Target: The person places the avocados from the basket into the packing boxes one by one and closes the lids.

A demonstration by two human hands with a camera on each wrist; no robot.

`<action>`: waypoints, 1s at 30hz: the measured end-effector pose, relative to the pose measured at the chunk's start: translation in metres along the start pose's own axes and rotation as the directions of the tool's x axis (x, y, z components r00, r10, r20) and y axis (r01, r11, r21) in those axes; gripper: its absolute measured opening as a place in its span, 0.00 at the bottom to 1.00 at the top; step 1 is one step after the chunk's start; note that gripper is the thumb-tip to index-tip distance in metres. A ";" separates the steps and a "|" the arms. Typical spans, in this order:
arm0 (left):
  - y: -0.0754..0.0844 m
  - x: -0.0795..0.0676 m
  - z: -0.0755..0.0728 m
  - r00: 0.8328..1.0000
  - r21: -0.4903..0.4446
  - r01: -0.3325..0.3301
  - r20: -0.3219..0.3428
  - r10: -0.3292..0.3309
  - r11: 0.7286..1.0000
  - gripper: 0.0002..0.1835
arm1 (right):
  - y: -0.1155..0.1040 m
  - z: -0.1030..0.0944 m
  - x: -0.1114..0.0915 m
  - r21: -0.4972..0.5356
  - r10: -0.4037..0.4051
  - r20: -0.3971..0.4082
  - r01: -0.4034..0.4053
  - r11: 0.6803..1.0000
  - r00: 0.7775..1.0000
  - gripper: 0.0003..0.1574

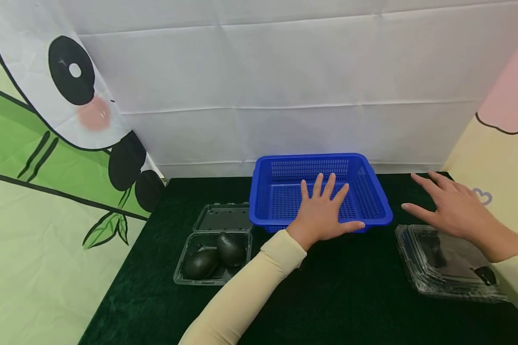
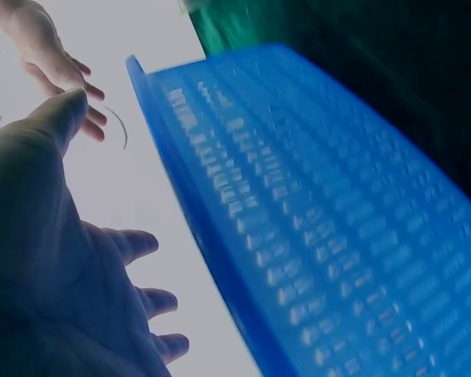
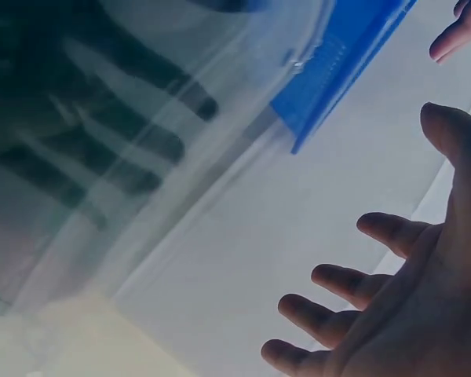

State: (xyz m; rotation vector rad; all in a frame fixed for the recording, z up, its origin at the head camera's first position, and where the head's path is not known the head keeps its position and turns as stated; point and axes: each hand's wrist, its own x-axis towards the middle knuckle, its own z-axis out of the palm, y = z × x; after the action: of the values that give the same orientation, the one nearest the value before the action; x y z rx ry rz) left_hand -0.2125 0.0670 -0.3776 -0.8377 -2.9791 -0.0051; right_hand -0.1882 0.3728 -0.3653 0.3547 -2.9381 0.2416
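Note:
My left hand (image 1: 321,213), fingers spread and straight, is over the front rim of a blue plastic basket (image 1: 371,218) with slotted walls. No fruit shows inside the basket. In the left wrist view the left hand's fingers (image 2: 137,245) hold nothing beside the basket (image 2: 330,181). My right hand (image 1: 455,206) hovers with fingers extended above the far part of a stack of clear plastic clamshell boxes (image 1: 423,258). The right wrist view shows that palm bare, with the top box (image 3: 165,204) reflecting the hand.
Left of the basket, a clear clamshell box with its lid (image 1: 224,218) raised back holds dark green avocados (image 1: 202,263). A dark green cloth (image 1: 341,297) covers the table. A white fabric backdrop (image 1: 250,72) rises directly behind the basket, with printed cartoon panels on both sides.

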 end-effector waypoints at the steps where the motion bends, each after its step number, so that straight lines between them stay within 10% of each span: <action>1: -0.004 0.000 -0.002 1.000 -0.006 0.010 0.001 -0.010 1.000 0.54 | -0.002 -0.001 0.003 -0.001 -0.008 0.001 0.008 1.000 1.000 0.57; 30: -0.121 -0.002 -0.031 0.973 -0.058 0.232 0.031 -0.231 0.971 0.52 | -0.083 -0.003 0.095 0.055 -0.112 0.149 0.105 0.993 0.982 0.60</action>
State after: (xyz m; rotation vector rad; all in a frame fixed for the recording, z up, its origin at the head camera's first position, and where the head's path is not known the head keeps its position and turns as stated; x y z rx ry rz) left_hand -0.2727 -0.0380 -0.3461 -0.4927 -3.0944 -0.0965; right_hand -0.2580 0.2725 -0.3323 0.5625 -3.0532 0.2813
